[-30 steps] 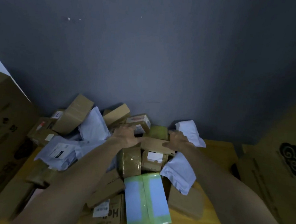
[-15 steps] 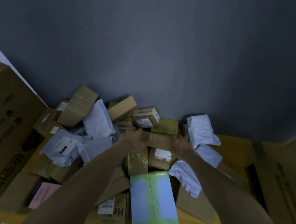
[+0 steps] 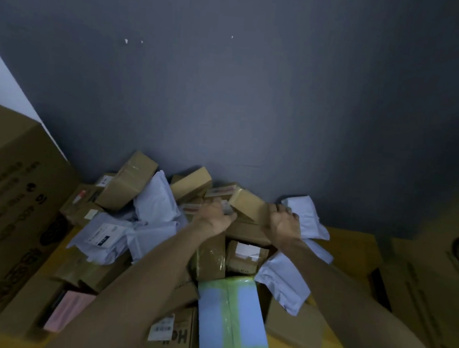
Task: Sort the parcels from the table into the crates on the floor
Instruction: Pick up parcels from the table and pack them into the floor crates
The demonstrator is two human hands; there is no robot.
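Observation:
A heap of parcels covers the yellow table (image 3: pixel 347 247): brown cardboard boxes, white poly mailers and a green-and-blue wrapped packet (image 3: pixel 232 321). At the back of the heap both my hands hold one small brown box (image 3: pixel 248 203), tilted and raised above the pile. My left hand (image 3: pixel 214 218) grips its left end, fingers curled round it. Its right end is gripped by my right hand (image 3: pixel 283 225). No crates show in this view.
A big printed carton (image 3: pixel 3 208) stands at the left and another carton (image 3: pixel 442 278) at the right. A dark grey wall (image 3: pixel 258 92) rises right behind the table. A white mailer (image 3: pixel 304 217) lies beside my right hand, a pink packet (image 3: pixel 68 311) at front left.
My hands closed on the ends of the small brown box and lifted it; it now sits tilted above the pile. The camera view shifted slightly.

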